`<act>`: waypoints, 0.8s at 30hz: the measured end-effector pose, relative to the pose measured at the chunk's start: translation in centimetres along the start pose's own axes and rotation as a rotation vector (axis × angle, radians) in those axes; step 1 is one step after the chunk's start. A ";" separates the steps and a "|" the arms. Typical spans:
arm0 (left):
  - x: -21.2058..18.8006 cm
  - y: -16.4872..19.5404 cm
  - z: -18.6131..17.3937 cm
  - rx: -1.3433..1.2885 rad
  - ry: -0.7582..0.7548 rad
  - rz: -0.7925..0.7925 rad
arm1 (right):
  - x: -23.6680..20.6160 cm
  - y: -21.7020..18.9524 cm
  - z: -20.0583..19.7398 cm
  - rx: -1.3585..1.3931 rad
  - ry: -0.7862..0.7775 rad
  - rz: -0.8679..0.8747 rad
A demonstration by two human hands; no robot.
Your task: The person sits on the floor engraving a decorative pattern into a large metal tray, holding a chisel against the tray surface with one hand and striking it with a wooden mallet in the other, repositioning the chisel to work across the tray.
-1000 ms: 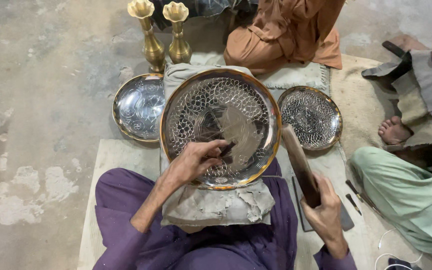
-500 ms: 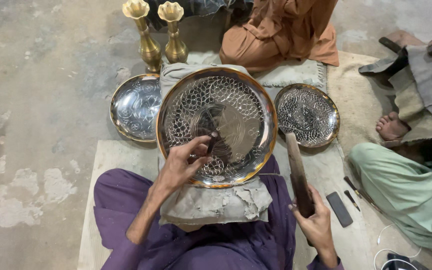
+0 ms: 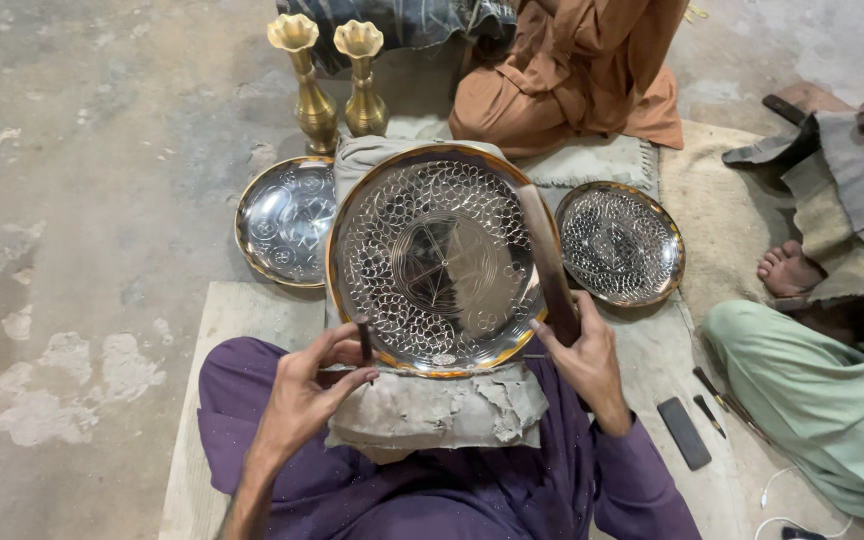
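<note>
Both hands pulled off the plate (image 3: 439, 258): left (image 3: 304, 395) pinches punch (image 3: 363, 338), right (image 3: 582, 358) grips mallet (image 3: 549, 262); I'd fear rim dents.

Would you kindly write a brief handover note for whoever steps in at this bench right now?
Left hand: pinches a short dark punch at the lower left rim of the big engraved tray.
Right hand: grips a long dark wooden bar lying along the tray's right rim.
The tray lies on a grey clay-caked pad over the person's lap.
Done: ring pattern and centre star cover the tray's face.
Left: cannot tell from this view; check the lower rim by the punch.
Nearby: two smaller trays, two brass vases, spare tools on the right.
</note>
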State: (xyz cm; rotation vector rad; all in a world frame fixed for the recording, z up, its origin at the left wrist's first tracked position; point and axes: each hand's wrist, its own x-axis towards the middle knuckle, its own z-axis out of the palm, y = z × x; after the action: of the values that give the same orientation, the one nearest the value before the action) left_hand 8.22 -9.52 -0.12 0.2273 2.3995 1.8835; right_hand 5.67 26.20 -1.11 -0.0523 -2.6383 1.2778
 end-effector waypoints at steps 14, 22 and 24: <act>1.7 -0.8 5.6 -0.010 0.147 -0.075 | 0.7 -2.4 -0.9 -0.254 -0.035 -0.006; 2.7 -0.7 9.3 -0.072 0.244 -0.105 | 0.4 -5.0 -3.6 -0.225 -0.126 -0.128; 2.7 -0.8 9.7 -0.090 0.254 -0.102 | 0.5 -5.6 -4.3 -0.189 -0.152 -0.200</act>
State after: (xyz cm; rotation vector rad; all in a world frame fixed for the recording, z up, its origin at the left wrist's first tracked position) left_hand 7.02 0.01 -3.11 -0.1475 2.4143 2.0780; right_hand 6.42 26.09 5.94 0.2837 -2.7992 1.0033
